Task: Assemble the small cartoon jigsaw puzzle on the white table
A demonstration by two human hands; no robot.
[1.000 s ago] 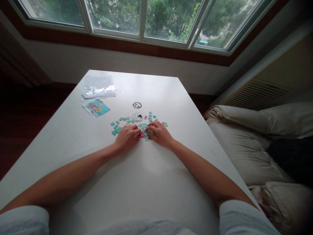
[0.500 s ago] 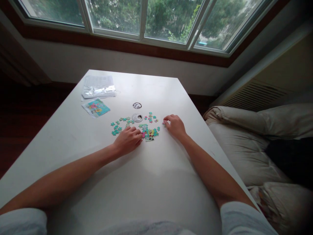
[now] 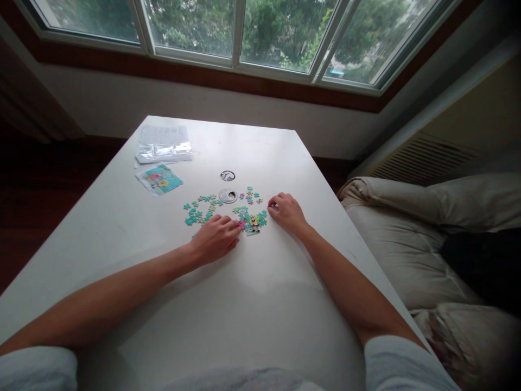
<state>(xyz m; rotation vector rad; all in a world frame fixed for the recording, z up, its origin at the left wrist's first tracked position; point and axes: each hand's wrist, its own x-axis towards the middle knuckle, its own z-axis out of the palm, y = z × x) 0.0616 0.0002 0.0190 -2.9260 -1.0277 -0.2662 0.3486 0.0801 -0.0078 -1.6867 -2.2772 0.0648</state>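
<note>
A partly joined jigsaw puzzle (image 3: 254, 220) with a yellow cartoon figure lies on the white table. My left hand (image 3: 216, 237) is at its left side, fingers bent and close together, the tips against its pink part. Just right of the puzzle, my right hand (image 3: 288, 213) pinches a small jigsaw piece (image 3: 269, 206) between thumb and forefinger; the fingers cover most of it. Loose teal jigsaw pieces (image 3: 198, 213) are spread beyond my left hand. A smaller group of loose pieces (image 3: 250, 194) lies behind the puzzle.
A round metallic lid-like disc (image 3: 228, 196) and a smaller dark-rimmed disc (image 3: 228, 175) lie beyond the puzzle. Farther left are a picture card in clear wrapping (image 3: 160, 179) and a plastic packet (image 3: 164, 144). A beige sofa (image 3: 391, 250) stands along the table's right side.
The joined puzzle has shifted slightly right and turned a little, with my left fingers at its edge. My right hand has come a little left, closer to the puzzle, with the piece.
</note>
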